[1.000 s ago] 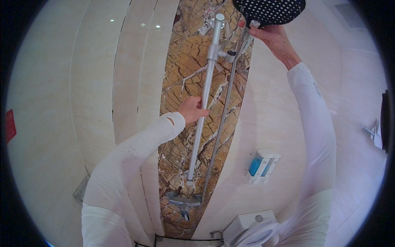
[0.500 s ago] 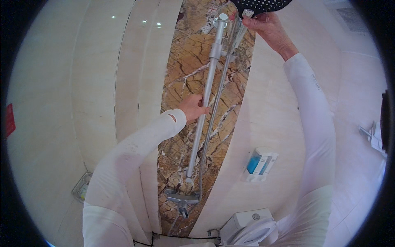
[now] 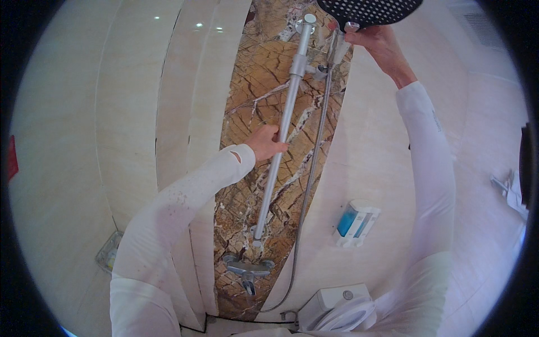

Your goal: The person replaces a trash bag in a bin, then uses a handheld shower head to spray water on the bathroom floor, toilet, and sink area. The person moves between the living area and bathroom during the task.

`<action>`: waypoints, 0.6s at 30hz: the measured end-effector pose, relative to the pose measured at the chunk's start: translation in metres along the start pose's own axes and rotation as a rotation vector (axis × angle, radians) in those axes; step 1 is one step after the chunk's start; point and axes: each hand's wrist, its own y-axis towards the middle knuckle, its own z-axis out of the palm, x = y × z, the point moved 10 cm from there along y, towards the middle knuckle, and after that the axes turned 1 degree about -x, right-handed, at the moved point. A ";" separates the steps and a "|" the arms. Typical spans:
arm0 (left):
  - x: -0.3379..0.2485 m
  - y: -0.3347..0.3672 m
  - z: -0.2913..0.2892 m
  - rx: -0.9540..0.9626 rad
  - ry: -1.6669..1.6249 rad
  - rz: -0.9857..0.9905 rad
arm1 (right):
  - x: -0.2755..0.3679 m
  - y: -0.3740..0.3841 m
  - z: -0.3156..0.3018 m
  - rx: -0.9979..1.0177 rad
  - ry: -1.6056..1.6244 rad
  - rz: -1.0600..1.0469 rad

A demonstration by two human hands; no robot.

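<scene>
My left hand [image 3: 265, 143] is wrapped round the silver slide bar [image 3: 291, 101], which is fixed upright on the wall. High on the right, my right hand [image 3: 383, 51] grips a black dotted shower head [image 3: 370, 11], partly cut off by the upper edge, close to its clear-looking handle [image 3: 340, 49]. This handle is just to the right of the bracket [image 3: 299, 65] on the bar. From it a metal hose [image 3: 316, 149] hangs in a curve down past the chrome mixer tap [image 3: 247, 271].
Brown veined stone [image 3: 264, 104] backs the bar, between cream wall panels. To the right a soap dispenser [image 3: 357, 223] with blue liquid is mounted on the wall. Below it is a white toilet [image 3: 337, 306]. A corner basket [image 3: 109, 253] sits at the lower left.
My right hand has moved the shower head to the right, away from the bar. The hose has swung right too and now bows out beside the tap. My left hand stays on the bar.
</scene>
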 end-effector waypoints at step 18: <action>-0.018 -0.009 -0.005 -0.061 0.123 0.054 | -0.081 -0.009 0.005 -0.079 0.258 0.005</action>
